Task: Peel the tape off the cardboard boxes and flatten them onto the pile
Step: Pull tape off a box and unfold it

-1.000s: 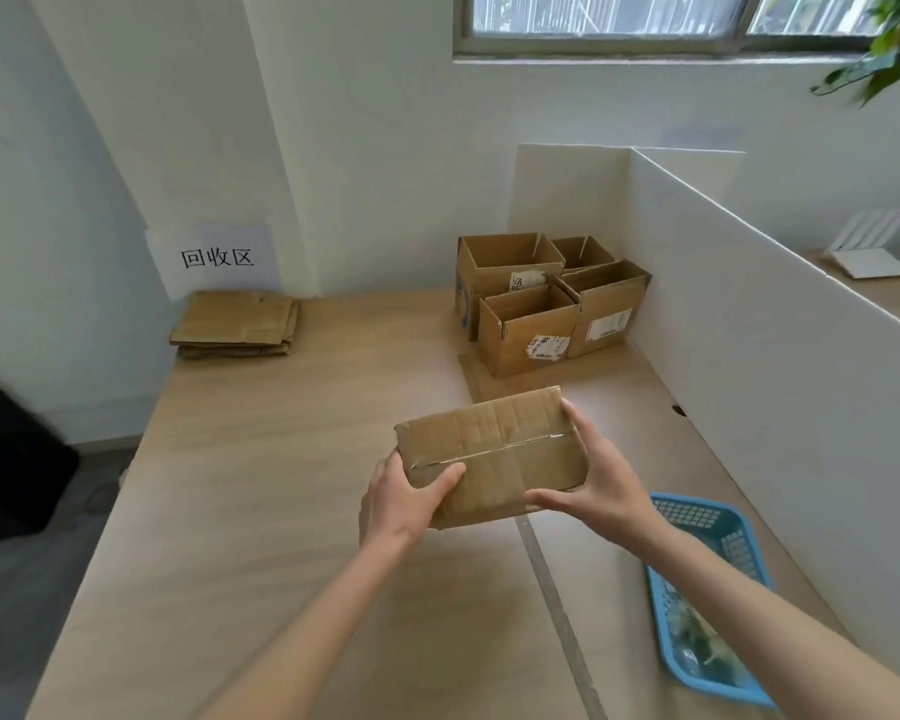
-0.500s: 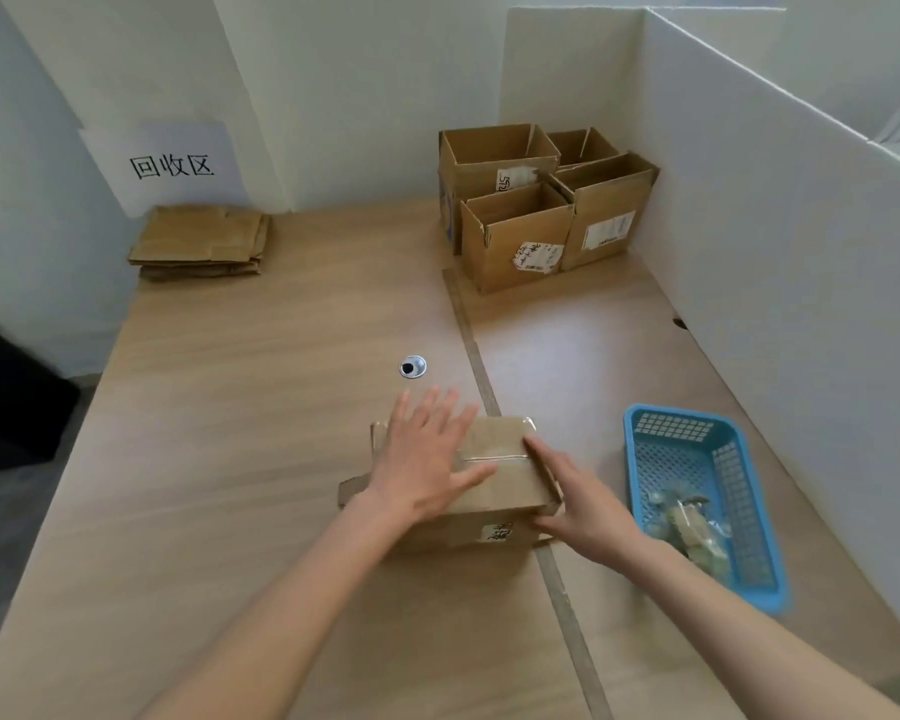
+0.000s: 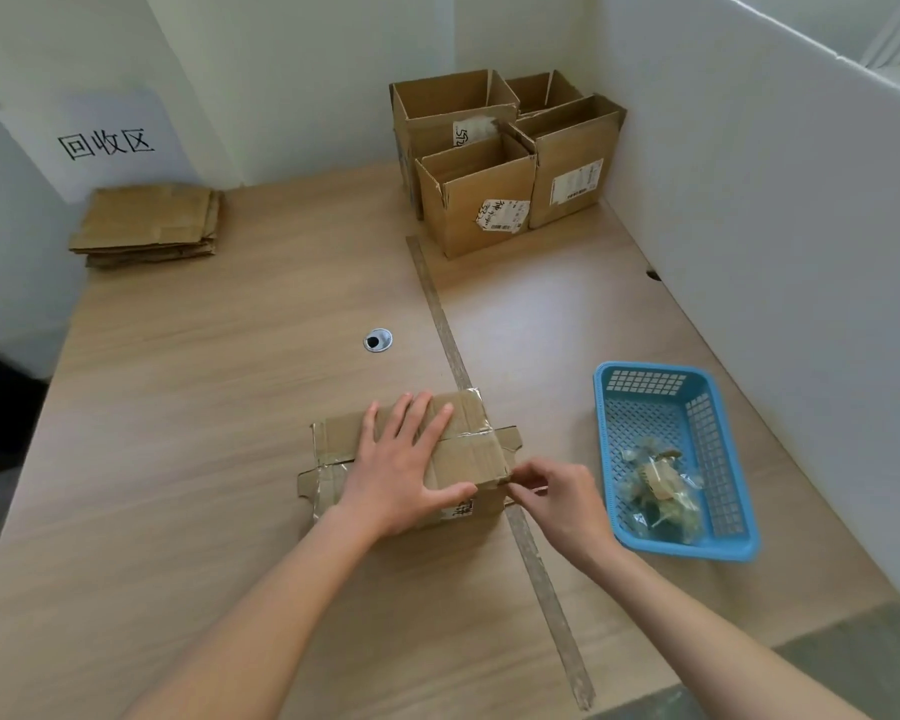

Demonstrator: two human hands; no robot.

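At the far left, a pile of flattened cardboard (image 3: 146, 224) is lying on the bench (image 3: 204, 459) below a paper sign (image 3: 106, 142) with black characters. Near the middle, the left hand (image 3: 404, 470) is pressing down on a small cardboard box (image 3: 468, 449), its fingers (image 3: 417, 418) spread out straight and flat across the box top, grasping nothing. The box is sitting on the bench straddling the seam strip (image 3: 453, 345), with clear tape (image 3: 466, 434) running across its top. Just right of it, the right hand (image 3: 562, 498) is pinching at the box's near right corner, fingers curled tight on the tape there. At the back, four open boxes (image 3: 489, 200) are standing clustered together. Farther right, a blue basket (image 3: 728, 543) is holding crumpled tape scraps (image 3: 655, 485).
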